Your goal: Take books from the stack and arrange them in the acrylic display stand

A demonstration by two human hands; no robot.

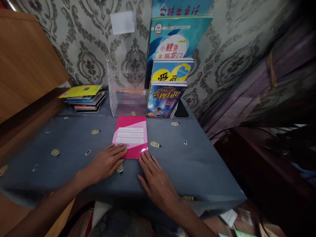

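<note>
A pink booklet [131,121] with white text boxes lies flat on the table, its print upside down to me. My left hand [105,163] rests at its lower left corner, fingers stretched out over the edge. At the lower right corner, the fingertips of my right hand [156,179] touch the cover, its fingers extended and the thumb apart. Neither hand grips anything. Just beyond the booklet stands a clear acrylic book rack [128,108]. Its right side holds upright books in stepped rows, with a dark blue book [164,100] in front.
A stack of books with a yellow one [82,91] on top sits at the back left. Behind the rack's right side lies a flat black object [181,109]. The grey-blue tablecloth [197,164] has a pineapple print. A patterned wall covering [91,59] rises behind, with a wooden panel [29,59] at left.
</note>
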